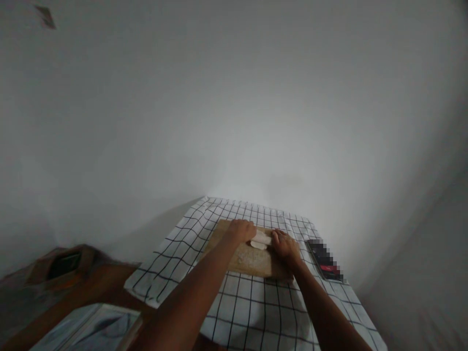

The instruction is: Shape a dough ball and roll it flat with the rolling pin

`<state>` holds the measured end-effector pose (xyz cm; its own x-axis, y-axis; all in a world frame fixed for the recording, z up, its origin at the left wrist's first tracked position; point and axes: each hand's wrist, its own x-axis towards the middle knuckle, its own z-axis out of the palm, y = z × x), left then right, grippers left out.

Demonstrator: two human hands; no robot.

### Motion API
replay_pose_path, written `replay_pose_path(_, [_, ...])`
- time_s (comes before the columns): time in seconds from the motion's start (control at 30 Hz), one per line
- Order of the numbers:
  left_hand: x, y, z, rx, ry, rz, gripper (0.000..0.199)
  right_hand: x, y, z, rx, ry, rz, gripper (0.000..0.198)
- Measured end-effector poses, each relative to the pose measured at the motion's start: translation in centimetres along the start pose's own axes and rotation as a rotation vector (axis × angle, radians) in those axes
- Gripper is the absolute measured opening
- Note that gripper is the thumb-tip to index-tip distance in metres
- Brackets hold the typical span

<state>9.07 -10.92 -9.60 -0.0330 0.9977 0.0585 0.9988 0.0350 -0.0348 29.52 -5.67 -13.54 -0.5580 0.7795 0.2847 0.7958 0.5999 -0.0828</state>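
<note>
A wooden board (pixel 243 261) lies on the table, dusted with what looks like flour. Across it, between my hands, runs a pale rolling pin (pixel 262 237), its ends covered by my fingers. Under its near side shows a small flat piece of dough (pixel 258 245). My left hand (pixel 241 230) is closed round the pin's left end, near the board's far edge. My right hand (pixel 286 244) is closed round the other end, close to the board's right side.
A white cloth with black grid lines (pixel 239 304) covers the table, which stands against a plain wall (pixel 256 122). A dark, partly pixelated flat object (pixel 323 261) lies at the right edge. Lower left, beside the table, are a box-like thing (pixel 65 267) and a pale panelled object (pixel 91 329).
</note>
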Motion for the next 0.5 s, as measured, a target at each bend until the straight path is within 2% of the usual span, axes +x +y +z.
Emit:
replay_pose_path(0.17, [0.2,-0.3,0.6,-0.035,0.092,-0.030,0.035,0.4,-0.2,-0.5,-0.057,-0.013,0.008,0.036])
replay_pose_path(0.37, [-0.7,-0.2,1.5,-0.102,0.234,-0.112,0.034,-0.3,-1.1,-0.5,-0.101,0.097,0.127,0.037])
replay_pose_path(0.5, [-1.4,-0.1,1.7,-0.142,0.220,-0.191,0.036,-1.1,-1.6,-0.5,-0.163,0.063,0.091,0.035])
